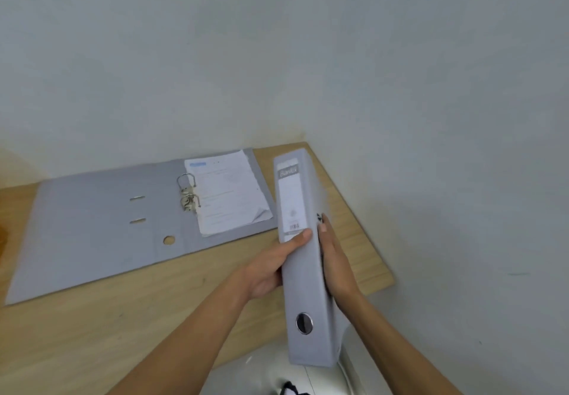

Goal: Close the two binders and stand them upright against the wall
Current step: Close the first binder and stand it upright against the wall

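A closed grey binder (303, 271) is held above the table's right end, spine up, its labelled end pointing toward the wall and its finger-hole end toward me. My left hand (271, 266) grips its left cover with the thumb on the spine. My right hand (334, 259) presses flat against its right cover. A second grey binder (101, 225) lies open flat on the wooden table (123, 320), its metal ring mechanism (188, 192) raised and a stack of printed sheets (229, 191) on its right half.
A pale wall (277, 55) rises behind the table and another runs along its right end, forming a corner. The table's near right edge ends beside the held binder. White cloth lies below the table edge near me.
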A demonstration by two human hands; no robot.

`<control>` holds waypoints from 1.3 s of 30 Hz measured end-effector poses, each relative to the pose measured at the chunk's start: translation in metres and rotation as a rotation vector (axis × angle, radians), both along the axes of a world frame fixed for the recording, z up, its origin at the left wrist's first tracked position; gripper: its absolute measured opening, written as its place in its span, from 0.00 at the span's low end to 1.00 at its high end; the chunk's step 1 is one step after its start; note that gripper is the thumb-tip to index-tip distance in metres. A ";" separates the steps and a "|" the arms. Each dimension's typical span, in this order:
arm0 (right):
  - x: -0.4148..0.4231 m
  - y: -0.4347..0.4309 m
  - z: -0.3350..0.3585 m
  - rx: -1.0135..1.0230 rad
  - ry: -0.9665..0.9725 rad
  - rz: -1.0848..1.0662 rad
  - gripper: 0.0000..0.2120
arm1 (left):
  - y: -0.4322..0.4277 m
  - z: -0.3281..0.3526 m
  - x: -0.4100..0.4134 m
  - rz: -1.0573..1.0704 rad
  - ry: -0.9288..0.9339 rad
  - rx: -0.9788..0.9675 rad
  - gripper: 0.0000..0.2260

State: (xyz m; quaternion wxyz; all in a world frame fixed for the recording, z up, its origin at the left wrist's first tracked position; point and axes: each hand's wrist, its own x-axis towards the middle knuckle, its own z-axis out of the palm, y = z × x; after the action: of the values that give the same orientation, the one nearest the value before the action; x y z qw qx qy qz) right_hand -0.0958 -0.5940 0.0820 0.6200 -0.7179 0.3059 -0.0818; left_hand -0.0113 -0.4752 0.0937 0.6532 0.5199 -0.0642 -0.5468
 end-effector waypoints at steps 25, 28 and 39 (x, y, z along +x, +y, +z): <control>0.112 -0.198 0.013 -0.215 -0.033 0.058 0.20 | -0.194 -0.055 0.135 0.042 -0.903 0.095 0.49; 0.129 -0.199 0.004 -0.292 0.029 -0.068 0.21 | -0.214 -0.054 0.154 0.033 -0.935 0.114 0.52; 0.156 -0.225 0.001 -0.226 0.020 -0.127 0.19 | -0.267 -0.061 0.195 0.034 -0.994 0.194 0.60</control>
State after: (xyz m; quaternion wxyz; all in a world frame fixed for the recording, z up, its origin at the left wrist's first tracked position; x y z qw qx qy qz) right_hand 0.0598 -0.8195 0.0827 0.5257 -0.7630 0.3459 -0.1476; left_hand 0.1840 -0.7419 0.0327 0.5011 0.7765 -0.3080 -0.2260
